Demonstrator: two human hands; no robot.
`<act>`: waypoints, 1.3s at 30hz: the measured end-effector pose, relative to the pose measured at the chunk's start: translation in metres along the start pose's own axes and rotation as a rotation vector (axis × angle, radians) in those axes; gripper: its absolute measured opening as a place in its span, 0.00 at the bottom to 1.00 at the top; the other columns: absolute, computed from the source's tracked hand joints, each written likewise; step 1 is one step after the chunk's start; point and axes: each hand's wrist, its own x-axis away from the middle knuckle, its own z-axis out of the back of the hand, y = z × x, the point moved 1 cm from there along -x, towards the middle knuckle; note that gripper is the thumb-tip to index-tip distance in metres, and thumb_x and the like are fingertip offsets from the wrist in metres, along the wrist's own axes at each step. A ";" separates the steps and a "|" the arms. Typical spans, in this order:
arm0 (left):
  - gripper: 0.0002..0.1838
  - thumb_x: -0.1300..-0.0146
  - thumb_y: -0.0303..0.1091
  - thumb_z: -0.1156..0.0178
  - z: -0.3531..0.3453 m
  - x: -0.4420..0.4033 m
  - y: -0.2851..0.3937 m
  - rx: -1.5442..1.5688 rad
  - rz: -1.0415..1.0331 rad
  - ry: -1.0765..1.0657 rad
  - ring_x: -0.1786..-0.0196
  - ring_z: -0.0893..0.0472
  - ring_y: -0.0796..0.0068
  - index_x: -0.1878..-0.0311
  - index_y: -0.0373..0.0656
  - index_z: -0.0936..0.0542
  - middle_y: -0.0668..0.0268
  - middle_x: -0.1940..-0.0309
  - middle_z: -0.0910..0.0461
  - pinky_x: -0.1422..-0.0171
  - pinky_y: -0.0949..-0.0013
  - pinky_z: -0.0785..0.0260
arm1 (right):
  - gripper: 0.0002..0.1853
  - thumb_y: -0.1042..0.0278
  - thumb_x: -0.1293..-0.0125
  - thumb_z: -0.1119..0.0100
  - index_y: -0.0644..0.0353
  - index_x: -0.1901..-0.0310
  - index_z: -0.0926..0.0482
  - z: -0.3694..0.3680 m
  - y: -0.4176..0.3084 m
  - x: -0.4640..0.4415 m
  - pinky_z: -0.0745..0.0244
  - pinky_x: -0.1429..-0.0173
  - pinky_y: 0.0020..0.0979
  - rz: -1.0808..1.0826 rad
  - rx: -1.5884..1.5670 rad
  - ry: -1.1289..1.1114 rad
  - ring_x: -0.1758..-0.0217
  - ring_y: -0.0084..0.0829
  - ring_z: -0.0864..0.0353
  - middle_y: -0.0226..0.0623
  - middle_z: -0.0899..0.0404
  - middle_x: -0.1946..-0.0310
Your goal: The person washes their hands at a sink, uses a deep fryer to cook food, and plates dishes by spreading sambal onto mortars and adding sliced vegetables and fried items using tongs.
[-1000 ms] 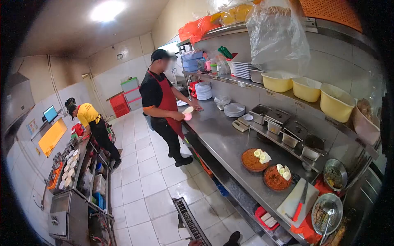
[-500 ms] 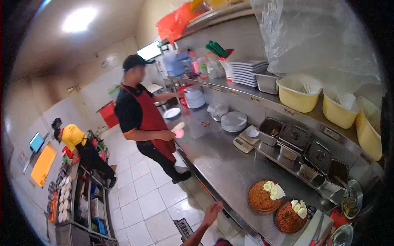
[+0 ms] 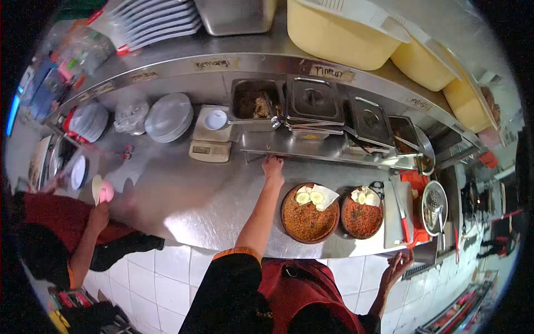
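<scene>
My left hand stretches across the steel counter to the front edge of a low raised shelf. Its fingers look curled in at that edge; what is in them, if anything, is hidden. My right hand hovers off the counter's front edge with fingers apart, holding nothing. Nearest to it are a cutting board and a red-handled knife. Between my arms sit two round brown dishes: an orange-brown ground paste and a redder paste, both topped with cucumber slices and white pieces.
Lidded steel pans stand on the low shelf, beside a kitchen scale and stacked plates. A strainer lies at right. Yellow tubs line the upper shelf. A co-worker's hand holds a pink object at left.
My view has swung right and down to the counter. My left hand now reaches to the low shelf, and my right hand shows open by the counter's edge. The co-worker now appears at far left.
</scene>
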 end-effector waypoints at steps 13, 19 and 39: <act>0.10 0.32 0.31 0.46 0.020 0.085 0.014 -0.246 -0.119 0.228 0.54 0.27 0.75 0.51 0.39 0.28 0.68 0.58 0.27 0.55 0.63 0.25 | 0.26 0.59 0.28 0.50 0.58 0.34 0.44 -0.036 -0.048 0.036 0.34 0.68 0.20 -0.088 -0.020 -0.080 0.72 0.18 0.32 0.32 0.32 0.63; 0.13 0.36 0.39 0.37 0.089 0.187 0.065 -0.409 -0.118 0.276 0.63 0.25 0.77 0.60 0.39 0.26 0.69 0.69 0.28 0.48 0.61 0.22 | 0.25 0.58 0.28 0.50 0.60 0.35 0.41 -0.069 -0.056 0.026 0.34 0.66 0.21 -0.056 0.011 -0.311 0.70 0.19 0.32 0.30 0.33 0.64; 0.23 0.29 0.45 0.48 0.094 0.281 0.144 -0.506 -0.321 0.117 0.43 0.30 0.69 0.42 0.37 0.34 0.61 0.46 0.29 0.39 0.60 0.34 | 0.05 0.75 0.39 0.40 0.63 0.61 0.20 -0.139 -0.121 -0.088 0.24 0.62 0.30 0.443 0.199 -0.375 0.67 0.34 0.18 0.43 0.19 0.68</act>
